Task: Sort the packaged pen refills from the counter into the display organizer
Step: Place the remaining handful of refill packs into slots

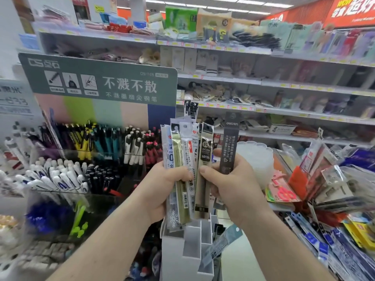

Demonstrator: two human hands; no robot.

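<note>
You stand in a stationery shop aisle. Beyond what you hold, white shelving (263, 82) runs across in tiers, edged with yellow price tags (284, 85) and crowded with blurred packaged goods. Left of your grip rises a green display board (97, 82) with white lettering above pastel stripes, and beneath it clear bins of upright pens (105, 142). Up and to the right hangs a red banner (349, 11); ceiling strip lights (233, 0) glow overhead. Below the grip, pale floor (239, 264) shows.

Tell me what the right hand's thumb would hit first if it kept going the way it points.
The right hand has its thumb pointing left; the beige refill pack it already touches comes first, then the left hand's bundle.
</note>
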